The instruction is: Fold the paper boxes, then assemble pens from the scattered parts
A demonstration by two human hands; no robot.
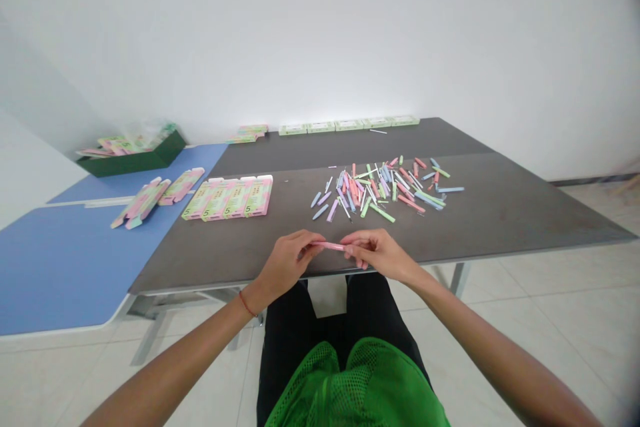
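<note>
Between my two hands, just above the table's front edge, a slim pink pen (333,246) lies level. My left hand (290,257) pinches its left end with thumb and fingers. At the other end, my right hand (377,252) grips it the same way, and the fingers hide that tip. Beyond my hands, a loose pile of pen parts (373,188) in pink, green, blue, purple and white spreads over the dark table (300,240). Left of the pile, several pink and green boxes (234,199) marked with a 5 lie side by side.
Flattened-looking cartons (143,202) rest on the blue table (65,260) at left, near a dark green bin (133,160) holding packaging. Several pale green boxes (349,125) line the back edge beside the wall, with a small carton stack (249,133) left of them.
</note>
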